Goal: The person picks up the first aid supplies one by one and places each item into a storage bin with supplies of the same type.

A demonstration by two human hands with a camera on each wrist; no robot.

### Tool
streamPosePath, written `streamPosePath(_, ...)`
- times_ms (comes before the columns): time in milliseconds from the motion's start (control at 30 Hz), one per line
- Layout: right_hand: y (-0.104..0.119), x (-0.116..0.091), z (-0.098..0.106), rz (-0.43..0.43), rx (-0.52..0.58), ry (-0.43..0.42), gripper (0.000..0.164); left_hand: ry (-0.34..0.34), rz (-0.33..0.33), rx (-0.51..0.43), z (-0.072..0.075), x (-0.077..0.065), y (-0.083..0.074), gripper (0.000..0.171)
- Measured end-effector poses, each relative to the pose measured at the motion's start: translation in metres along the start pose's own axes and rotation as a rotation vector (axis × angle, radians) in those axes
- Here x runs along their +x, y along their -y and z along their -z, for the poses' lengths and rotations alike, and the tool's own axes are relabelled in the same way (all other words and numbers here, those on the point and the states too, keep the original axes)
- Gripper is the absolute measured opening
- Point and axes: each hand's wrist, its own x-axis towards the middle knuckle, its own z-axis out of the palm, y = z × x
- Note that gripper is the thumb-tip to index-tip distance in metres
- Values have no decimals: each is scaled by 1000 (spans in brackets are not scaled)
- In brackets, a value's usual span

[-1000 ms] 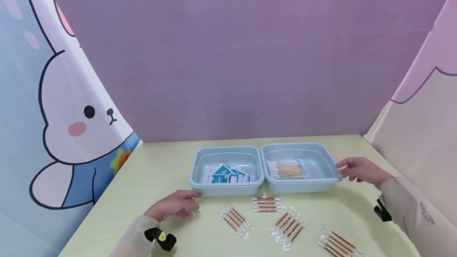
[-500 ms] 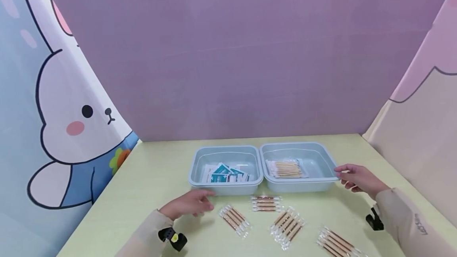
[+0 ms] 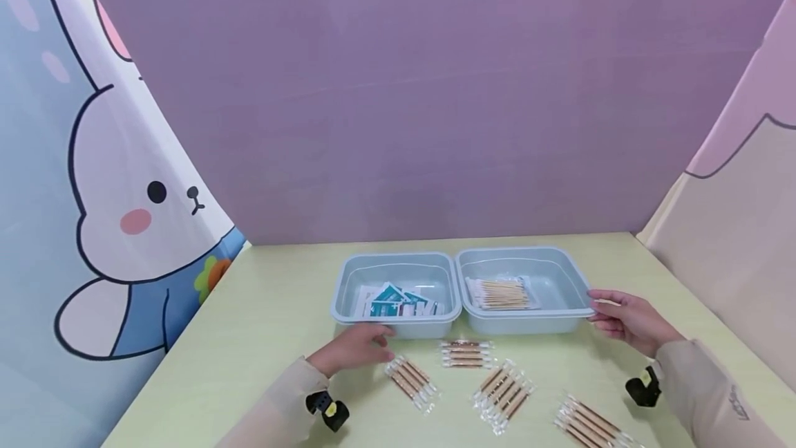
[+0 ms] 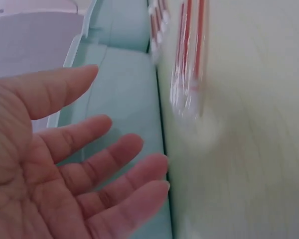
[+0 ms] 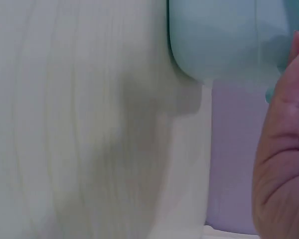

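Note:
My left hand (image 3: pixel 356 348) hovers by the front wall of the left blue plastic basin (image 3: pixel 398 330), fingers spread and holding nothing in the left wrist view. Below its fingertips lies a clear packet of iodine swabs (image 3: pixel 410 384), brown sticks with white cotton ends. That packet (image 4: pixel 189 64) is just past the hand in the left wrist view. At the front right corner of the right blue basin (image 3: pixel 528 324), my right hand (image 3: pixel 631 320) pinches the rim between thumb and forefinger. Only part of that hand (image 5: pixel 284 159) shows in the right wrist view.
Teal-and-white sachets (image 3: pixel 388 301) lie in the left basin, and a bag of wooden cotton swabs (image 3: pixel 502 294) in the right one. More iodine swab packets (image 3: pixel 466 354) lie in front, including a fanned pair (image 3: pixel 502 396) and one near the front edge (image 3: pixel 593 424). A purple panel (image 3: pixel 429 102) stands behind.
My left hand has moved right along the front of the left basin, up to the nearest swab packet. The right hand has closed in on the right basin's corner. Basins and packets stay put.

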Motion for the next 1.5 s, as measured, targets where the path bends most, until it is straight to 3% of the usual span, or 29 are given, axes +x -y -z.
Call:
streamPosePath(167, -4, -2, 0, 18, 110, 30, 33, 8, -51, 146, -11, 7, -7, 41)
streamPosePath(467, -6, -2, 0, 25, 149, 44, 30, 81, -148, 315, -25, 16, -18, 45)
streamPosePath(767, -12, 0, 1, 46, 204, 69, 29, 176, -89, 441, -22, 15, -22, 47)
streamPosePath(1200, -16, -3, 1, 89, 290, 115, 31, 157, -109, 540, -25, 17, -19, 41)
streamPosePath(1500, -17, -1, 1, 96, 319, 141, 34, 170, -28, 545, -25, 17, -17, 19)
